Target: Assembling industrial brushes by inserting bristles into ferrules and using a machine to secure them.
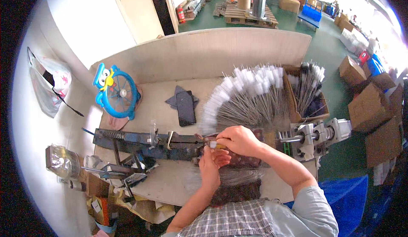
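Both my hands meet at the end of a dark metal bar fixture point(180, 145) on the table. My right hand point(241, 140) is closed in a pinch on a small white-and-yellow piece point(213, 144), whose kind I cannot make out. Just below it, my left hand point(210, 165) has its thumb raised to the same spot and its fingers curled; what it grips is hidden. Thin wires point(238, 176) lie beneath my wrists, over a dark reddish cloth. Behind my hands fans a large pile of twisted-wire brushes point(244, 96) with white bristle heads.
A cardboard box point(293, 103) of more brushes stands at the back right, beside a metal clamp mechanism point(314, 137). A dark phone point(185, 108) lies on the table point(153, 86). A blue toy-shaped fan point(121, 92) stands left. A low board point(204, 52) borders the far side.
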The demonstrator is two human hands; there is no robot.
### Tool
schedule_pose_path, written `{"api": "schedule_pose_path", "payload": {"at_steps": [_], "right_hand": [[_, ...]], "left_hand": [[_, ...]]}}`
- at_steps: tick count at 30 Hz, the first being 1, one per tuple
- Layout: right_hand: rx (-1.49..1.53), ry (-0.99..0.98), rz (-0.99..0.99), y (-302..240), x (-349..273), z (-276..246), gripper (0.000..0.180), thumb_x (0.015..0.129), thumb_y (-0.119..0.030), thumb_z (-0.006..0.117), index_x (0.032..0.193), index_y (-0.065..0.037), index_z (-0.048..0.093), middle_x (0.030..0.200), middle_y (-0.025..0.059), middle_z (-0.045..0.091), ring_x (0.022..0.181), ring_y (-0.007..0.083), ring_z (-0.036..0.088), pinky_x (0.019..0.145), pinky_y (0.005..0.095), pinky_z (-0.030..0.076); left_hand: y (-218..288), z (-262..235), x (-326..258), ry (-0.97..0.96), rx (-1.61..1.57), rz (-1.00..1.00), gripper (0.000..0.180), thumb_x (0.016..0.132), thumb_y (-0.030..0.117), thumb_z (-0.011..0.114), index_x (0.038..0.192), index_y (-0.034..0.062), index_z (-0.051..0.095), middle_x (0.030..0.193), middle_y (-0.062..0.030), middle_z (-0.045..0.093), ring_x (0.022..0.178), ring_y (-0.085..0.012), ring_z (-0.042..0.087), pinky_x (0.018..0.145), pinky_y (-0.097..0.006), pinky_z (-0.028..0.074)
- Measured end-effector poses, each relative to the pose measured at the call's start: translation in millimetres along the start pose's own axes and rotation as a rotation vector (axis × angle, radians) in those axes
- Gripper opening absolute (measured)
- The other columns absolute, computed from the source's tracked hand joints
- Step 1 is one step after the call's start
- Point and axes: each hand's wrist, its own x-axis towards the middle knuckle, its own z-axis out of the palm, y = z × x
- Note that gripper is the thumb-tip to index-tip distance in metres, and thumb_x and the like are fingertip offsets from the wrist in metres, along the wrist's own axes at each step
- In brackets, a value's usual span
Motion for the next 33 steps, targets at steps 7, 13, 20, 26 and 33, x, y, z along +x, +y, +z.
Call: {"api": "schedule_pose_path", "payload": {"at_steps": [7, 13, 20, 26, 33], "right_hand": [[-0.218, 0.269, -0.166, -19, -12, 16, 0.038, 0.069, -0.027, 0.068, 0.099, -0.006, 0.063, 0.091, 0.0059, 0.062, 0.087, 0.025, 0.057, 0.072, 0.0384, 0.046], [-0.305, 0.446, -0.195, -12, -12, 22, 0.034, 0.065, -0.025, 0.07, 0.095, -0.011, 0.065, 0.091, 0.0014, 0.062, 0.089, 0.0204, 0.055, 0.074, 0.0343, 0.044], [-0.291, 0.462, -0.319, -3, -19, 20, 0.022, 0.067, -0.022, 0.067, 0.089, -0.018, 0.067, 0.091, -0.002, 0.061, 0.087, 0.0188, 0.055, 0.075, 0.0326, 0.043], [-0.249, 0.463, -0.332, 5, -30, 3, 0.021, 0.067, -0.022, 0.069, 0.087, -0.017, 0.068, 0.09, -0.0017, 0.061, 0.087, 0.0195, 0.055, 0.074, 0.0331, 0.044], [-0.231, 0.427, -0.348, -3, -21, 13, 0.024, 0.066, -0.022, 0.07, 0.089, -0.014, 0.067, 0.09, 0.0009, 0.061, 0.088, 0.0219, 0.055, 0.075, 0.0349, 0.045]], "left_hand": [[-11, -1, 13, 0.022, -0.379, 0.059, 0.038, 0.095, 0.042, 0.037, 0.104, 0.0083, 0.052, 0.101, -0.0038, 0.059, 0.094, -0.0131, 0.056, 0.085, -0.029, 0.043], [-6, 10, 11, 0.14, -0.381, 0.004, 0.024, 0.095, 0.031, 0.041, 0.098, 0.0107, 0.053, 0.094, -0.0016, 0.059, 0.086, -0.01, 0.058, 0.078, -0.024, 0.045], [-17, -5, 19, -0.022, -0.413, 0.113, 0.017, 0.09, 0.016, 0.049, 0.1, 0.0025, 0.053, 0.097, -0.0063, 0.059, 0.087, -0.0143, 0.058, 0.075, -0.028, 0.046], [-17, 10, 13, 0.105, -0.342, 0.15, 0.013, 0.088, 0.009, 0.052, 0.099, 0.0024, 0.053, 0.096, -0.0066, 0.06, 0.084, -0.0147, 0.059, 0.075, -0.027, 0.047], [-18, 4, 15, 0.082, -0.387, 0.15, 0.011, 0.087, 0.008, 0.053, 0.097, 0.0047, 0.053, 0.095, -0.0053, 0.059, 0.085, -0.0129, 0.058, 0.077, -0.027, 0.046]]}}
